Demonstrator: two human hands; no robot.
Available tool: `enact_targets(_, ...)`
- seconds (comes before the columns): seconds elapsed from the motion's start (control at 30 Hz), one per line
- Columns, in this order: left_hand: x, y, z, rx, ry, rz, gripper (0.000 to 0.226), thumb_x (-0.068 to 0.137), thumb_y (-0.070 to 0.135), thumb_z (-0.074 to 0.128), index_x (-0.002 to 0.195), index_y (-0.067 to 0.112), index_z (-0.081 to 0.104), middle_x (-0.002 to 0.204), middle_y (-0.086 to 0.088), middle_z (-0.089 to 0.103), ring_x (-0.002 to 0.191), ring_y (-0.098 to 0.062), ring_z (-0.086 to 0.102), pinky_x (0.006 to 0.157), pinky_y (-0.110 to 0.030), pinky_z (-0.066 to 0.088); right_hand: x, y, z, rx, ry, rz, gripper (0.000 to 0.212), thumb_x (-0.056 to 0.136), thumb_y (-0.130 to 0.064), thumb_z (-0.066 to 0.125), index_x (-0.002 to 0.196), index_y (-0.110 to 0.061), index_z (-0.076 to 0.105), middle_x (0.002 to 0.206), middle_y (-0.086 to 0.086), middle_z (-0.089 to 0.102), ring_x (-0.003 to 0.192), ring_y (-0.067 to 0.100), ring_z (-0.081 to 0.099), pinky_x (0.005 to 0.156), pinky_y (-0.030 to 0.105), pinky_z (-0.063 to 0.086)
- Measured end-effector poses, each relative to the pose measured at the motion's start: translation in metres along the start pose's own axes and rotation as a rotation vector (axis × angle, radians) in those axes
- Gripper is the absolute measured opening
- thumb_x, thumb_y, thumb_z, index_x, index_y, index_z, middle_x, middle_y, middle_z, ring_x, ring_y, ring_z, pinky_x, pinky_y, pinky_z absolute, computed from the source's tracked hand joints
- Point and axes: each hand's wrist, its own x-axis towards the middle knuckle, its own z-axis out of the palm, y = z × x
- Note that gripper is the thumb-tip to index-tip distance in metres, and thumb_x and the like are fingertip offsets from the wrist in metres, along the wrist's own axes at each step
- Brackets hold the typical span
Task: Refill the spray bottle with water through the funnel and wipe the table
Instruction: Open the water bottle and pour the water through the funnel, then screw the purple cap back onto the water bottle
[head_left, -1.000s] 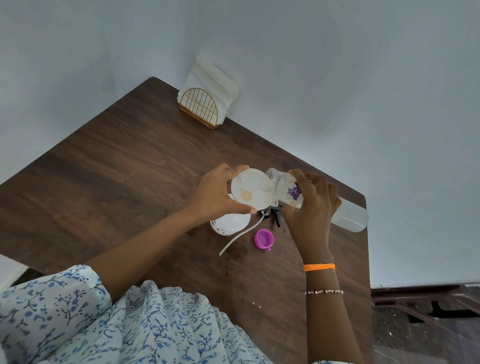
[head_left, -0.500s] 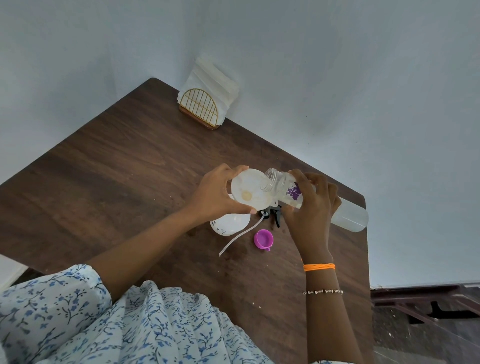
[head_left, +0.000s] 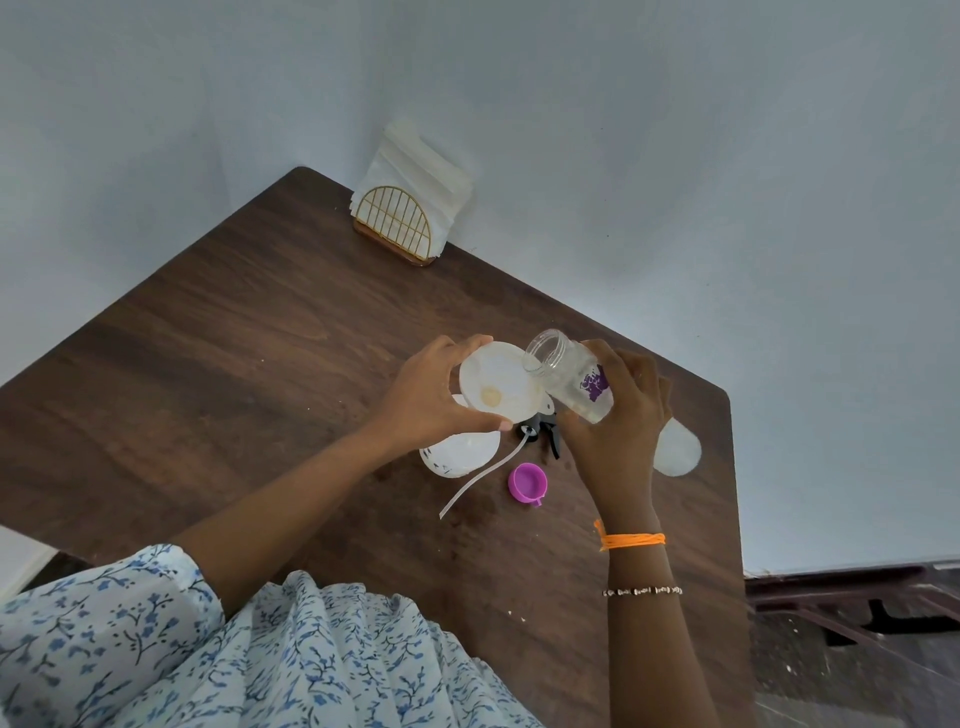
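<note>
We could not see the spray bottle (head_left: 460, 454) whole: its white body sat on the tabletop (head_left: 218, 374) under our left hand (head_left: 434, 392), mostly hidden by the funnel (head_left: 501, 387), and whether the funnel's spout sat in its neck we could not tell. Our left grip was closed around the funnel's rim. Our right hand (head_left: 618, 421) was wrapped around the clear jar (head_left: 571, 382), tilted with its open mouth over the funnel; no stream of water was clear enough to make out. The black sprayer head (head_left: 543, 431) peeked out between our hands, its tube trailing toward us, with the purple cap (head_left: 527, 482) just beside it. A pale round shape (head_left: 678, 449) behind our right wrist was half hidden. The napkin holder (head_left: 400, 223) stood at the far edge. Compared with a moment before, the jar's base had dropped lower and our right hand covered more of that pale shape; the left hand had stayed put.
</note>
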Motion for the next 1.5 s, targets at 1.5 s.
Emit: enact_targets(1.5, 0.058, 0.1, -0.002, -0.21, 0.04, 0.299, 0.056, 0.07, 0.021, 0.079, 0.12, 0.016, 0.055, 0.106, 0.01, 0.059, 0.096, -0.007, 0.057, 0.078, -0.012, 0.046, 0.034, -0.003, -0.035, 0.887, 0.191, 0.552, 0.026, 0.093, -0.035, 0.052, 0.108, -0.018, 0.064, 0.107, -0.002, 0.066, 0.1, 0.01, 0.06, 0.082, 0.022, 0.046)
